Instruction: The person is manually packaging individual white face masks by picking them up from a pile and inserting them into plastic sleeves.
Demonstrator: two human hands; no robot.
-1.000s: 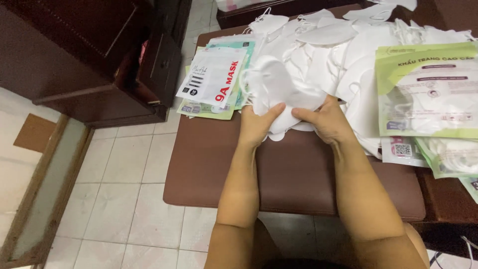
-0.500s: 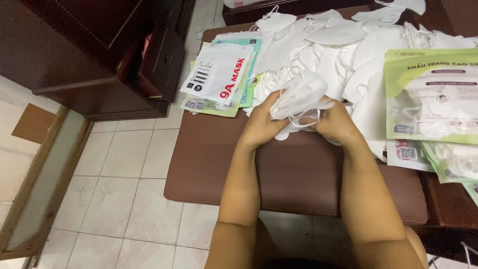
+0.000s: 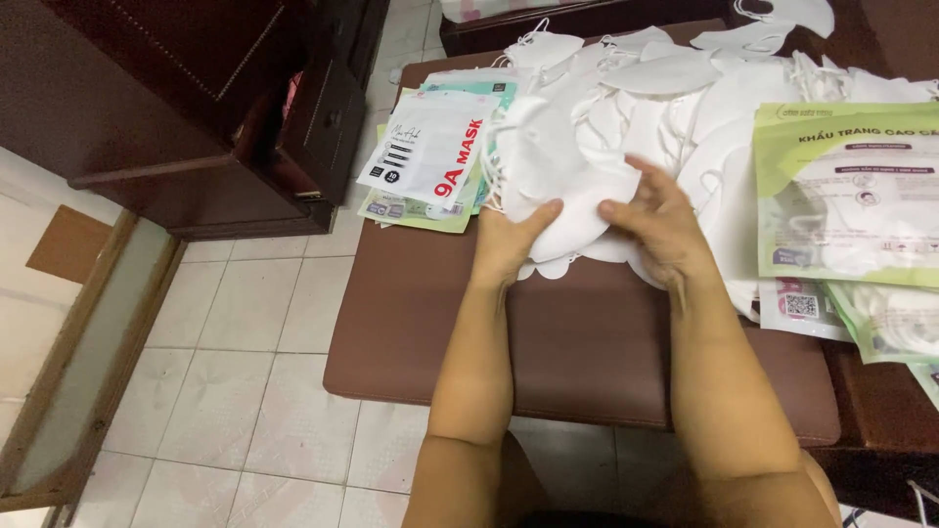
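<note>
My left hand (image 3: 509, 240) and my right hand (image 3: 657, 220) both grip a stack of white folded face masks (image 3: 559, 186) held just above a brown padded bench (image 3: 577, 342). The left thumb presses on the lower front of the stack, and the right fingers wrap its right edge. Behind the stack lies a big loose pile of white masks (image 3: 675, 98) with ear loops.
Flat mask packets, white and green, (image 3: 430, 161) lie at the bench's left back. Green-and-clear filled packets (image 3: 846, 196) lie at the right. A dark wooden cabinet (image 3: 196, 98) stands to the left on a tiled floor (image 3: 225, 372).
The two hands have lifted the mask stack slightly and squared it, and the view has shifted a little.
</note>
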